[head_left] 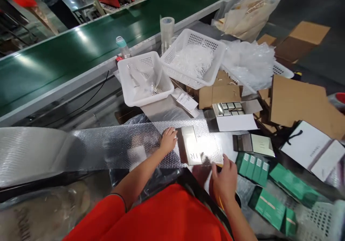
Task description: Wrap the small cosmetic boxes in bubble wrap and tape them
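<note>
A long strip of bubble wrap (91, 146) runs from the roll on the left across the metal table. On its right part lies a flat box (191, 144) with a shiny pale lid and dark letters. My left hand (169, 141) rests flat on the wrap just left of the box, fingers stretched out. At the lower right corner of the strip is my right hand (225, 176), its thumb and fingers apart near the wrap's edge. Something yellow shows partly behind its fingers, too hidden to name.
White baskets (126, 90) stand behind the wrap, below a green conveyor belt (102, 36). To the right are an open box of small items (237, 123), green boxes (269, 207), a white paper bag (304, 146) and cardboard (296, 99). A tape roll (167, 32) stands at the back.
</note>
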A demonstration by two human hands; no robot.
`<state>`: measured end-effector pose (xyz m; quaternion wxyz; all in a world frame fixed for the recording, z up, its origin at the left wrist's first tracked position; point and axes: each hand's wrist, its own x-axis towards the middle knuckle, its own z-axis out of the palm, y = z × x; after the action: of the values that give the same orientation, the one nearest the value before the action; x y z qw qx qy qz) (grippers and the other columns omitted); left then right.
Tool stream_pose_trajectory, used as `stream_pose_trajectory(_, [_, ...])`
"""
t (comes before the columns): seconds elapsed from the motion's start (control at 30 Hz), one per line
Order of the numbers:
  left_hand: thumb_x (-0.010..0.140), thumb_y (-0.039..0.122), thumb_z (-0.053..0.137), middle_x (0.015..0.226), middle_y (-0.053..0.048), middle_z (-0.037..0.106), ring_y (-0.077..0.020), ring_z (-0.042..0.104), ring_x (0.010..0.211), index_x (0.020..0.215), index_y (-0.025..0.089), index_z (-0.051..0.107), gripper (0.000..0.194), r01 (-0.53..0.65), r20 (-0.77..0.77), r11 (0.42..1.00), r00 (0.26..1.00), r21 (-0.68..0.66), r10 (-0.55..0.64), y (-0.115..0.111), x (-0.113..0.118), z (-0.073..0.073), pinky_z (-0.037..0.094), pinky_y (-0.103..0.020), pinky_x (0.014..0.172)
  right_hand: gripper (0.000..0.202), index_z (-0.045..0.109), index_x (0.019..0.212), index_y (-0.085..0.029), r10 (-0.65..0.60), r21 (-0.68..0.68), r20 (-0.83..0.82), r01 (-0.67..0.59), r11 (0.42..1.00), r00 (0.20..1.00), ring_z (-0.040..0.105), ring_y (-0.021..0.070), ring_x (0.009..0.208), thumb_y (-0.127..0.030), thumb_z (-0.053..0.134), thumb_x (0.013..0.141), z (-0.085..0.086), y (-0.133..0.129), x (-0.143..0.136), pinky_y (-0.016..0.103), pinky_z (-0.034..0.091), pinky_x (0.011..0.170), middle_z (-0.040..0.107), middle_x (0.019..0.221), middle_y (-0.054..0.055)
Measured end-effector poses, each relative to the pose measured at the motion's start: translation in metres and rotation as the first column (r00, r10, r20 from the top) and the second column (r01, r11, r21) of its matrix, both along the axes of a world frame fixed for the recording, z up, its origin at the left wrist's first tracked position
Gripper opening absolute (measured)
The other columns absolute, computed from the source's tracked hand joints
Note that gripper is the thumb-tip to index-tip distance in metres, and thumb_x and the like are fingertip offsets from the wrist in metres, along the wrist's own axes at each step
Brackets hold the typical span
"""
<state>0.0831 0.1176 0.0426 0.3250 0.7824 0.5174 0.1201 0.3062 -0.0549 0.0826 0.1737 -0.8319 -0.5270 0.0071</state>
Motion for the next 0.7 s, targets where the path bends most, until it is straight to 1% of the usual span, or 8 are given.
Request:
stream_pose_trajectory(0.1, [0.094,0.026,0.054,0.13,-0.016,0.063,-0.0269,0.06,0.123,0.129,0.015,0.059,0.037,-0.184,0.135,0.972,0.97,-0.146,0.204,-0.006,0.02,0.003,0.049,-0.046,0.106,0.046,0.065,0.101,-0.011,-0.012,-0.117,0.217,0.039,0.992,0.976,0.055,0.0269,0.08,-0.05,0.042,0.095,-0.01,-0.059,0.011,0.037,0.042,0.07,0.06,0.089,0.016])
stream_pose_trajectory(0.17, [0.094,0.035,0.055,0.118,-0.015,0.068,-0.0248,0.068,0.104,0.128,0.015,0.057,0.039,-0.281,0.154,0.887,0.922,-0.366,0.355,-0.011,0.034,0.004,0.059,-0.04,0.087,0.04,0.066,0.09,-0.014,0.002,-0.204,0.298,0.062,0.977,0.955,0.054,0.0231,0.073,-0.047,0.044,0.095,-0.017,-0.08,0.009,0.033,0.038,0.065,0.058,0.083,0.012])
stream_pose_trajectory(0.27, [0.087,0.042,0.066,0.105,-0.01,0.071,-0.0205,0.069,0.084,0.122,0.018,0.058,0.043,-0.291,0.134,0.74,0.88,-0.606,0.455,-0.019,0.047,0.005,0.059,-0.03,0.066,0.036,0.067,0.085,-0.015,-0.067,-0.262,0.361,0.17,0.95,0.93,0.055,0.0223,0.071,-0.041,0.044,0.096,-0.022,-0.088,0.004,0.032,0.035,0.062,0.058,0.082,0.011])
stream_pose_trajectory(0.4, [0.081,0.036,0.071,0.102,-0.007,0.07,-0.0184,0.067,0.08,0.124,0.02,0.057,0.048,-0.23,0.177,0.694,0.869,-0.682,0.462,-0.027,0.047,0.008,0.054,-0.024,0.058,0.039,0.068,0.088,-0.015,-0.218,-0.323,0.383,0.351,0.879,0.898,0.059,0.0264,0.075,-0.04,0.039,0.098,-0.016,-0.088,0.01,0.034,0.037,0.061,0.06,0.086,0.014])
stream_pose_trajectory(0.5, [0.084,0.029,0.064,0.099,-0.006,0.069,-0.0176,0.065,0.079,0.128,0.021,0.057,0.045,-0.214,0.184,0.668,0.862,-0.712,0.473,-0.029,0.044,0.012,0.049,-0.022,0.054,0.039,0.069,0.094,-0.015,-0.275,-0.349,0.342,0.393,0.851,0.899,0.061,0.0309,0.081,-0.041,0.039,0.097,-0.006,-0.081,0.015,0.038,0.042,0.063,0.062,0.091,0.018])
stream_pose_trajectory(0.57, [0.084,0.027,0.063,0.096,-0.004,0.068,-0.0168,0.065,0.078,0.128,0.022,0.059,0.044,-0.223,0.179,0.663,0.858,-0.714,0.482,-0.03,0.044,0.014,0.049,-0.021,0.056,0.038,0.069,0.099,-0.014,-0.243,-0.322,0.255,0.319,0.891,0.936,0.061,0.0327,0.089,-0.04,0.041,0.096,0.0,-0.064,0.016,0.041,0.045,0.07,0.064,0.099,0.02])
stream_pose_trajectory(0.63, [0.085,0.027,0.063,0.095,-0.004,0.069,-0.0164,0.065,0.079,0.126,0.023,0.06,0.041,-0.231,0.188,0.67,0.851,-0.706,0.491,-0.031,0.044,0.015,0.051,-0.022,0.062,0.036,0.068,0.105,-0.012,-0.151,-0.289,0.117,0.179,0.941,0.982,0.06,0.0323,0.098,-0.035,0.041,0.096,0.004,-0.033,0.017,0.044,0.047,0.082,0.064,0.108,0.021])
stream_pose_trajectory(0.7, [0.085,0.028,0.064,0.096,-0.004,0.07,-0.0171,0.067,0.081,0.125,0.023,0.061,0.04,-0.235,0.202,0.697,0.852,-0.678,0.484,-0.032,0.046,0.015,0.052,-0.024,0.069,0.036,0.065,0.115,-0.01,-0.094,-0.289,-0.031,0.081,0.954,0.995,0.059,0.0305,0.108,-0.024,0.038,0.095,0.005,0.007,0.017,0.043,0.045,0.092,0.063,0.118,0.021])
